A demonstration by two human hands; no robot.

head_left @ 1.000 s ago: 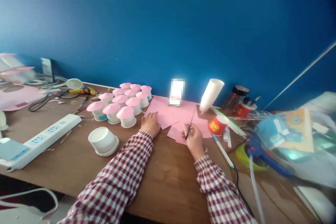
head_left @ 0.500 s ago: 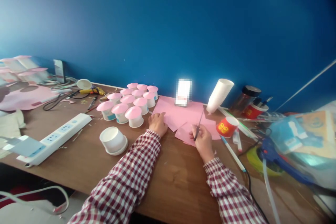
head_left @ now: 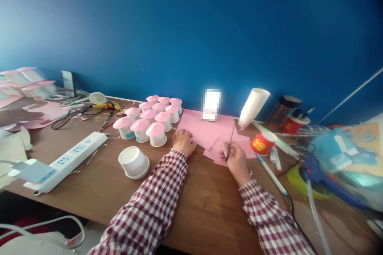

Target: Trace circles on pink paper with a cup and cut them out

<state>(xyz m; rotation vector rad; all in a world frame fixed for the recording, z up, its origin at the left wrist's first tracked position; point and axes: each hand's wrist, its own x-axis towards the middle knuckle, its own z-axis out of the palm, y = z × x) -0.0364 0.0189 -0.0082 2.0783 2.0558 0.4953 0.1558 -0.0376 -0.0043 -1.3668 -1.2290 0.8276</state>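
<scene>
My right hand (head_left: 237, 159) is closed round the dark handles of a pair of scissors (head_left: 229, 149), whose blades point up and away over pink paper (head_left: 206, 125). Smaller pink pieces lie under and beside that hand. My left hand (head_left: 183, 142) rests on the brown table at the left edge of the paper, fingers curled a little and spread; I see nothing in it. Several white cups with pink cone tops (head_left: 155, 129) stand in rows to its left. Nearer me is a white cup (head_left: 131, 160) on a round white base.
A white power strip (head_left: 70, 159) lies at the left. Another person's hand (head_left: 18, 115) is over pink paper at the far left. To the right are stacked white cups (head_left: 253, 107), a red cup (head_left: 263, 143), pens and a blue glue gun (head_left: 329, 187).
The whole view has shifted slightly, moving the table things a little right. Another person's hand has come into view at the far left. My hands hold nearly the same pose.
</scene>
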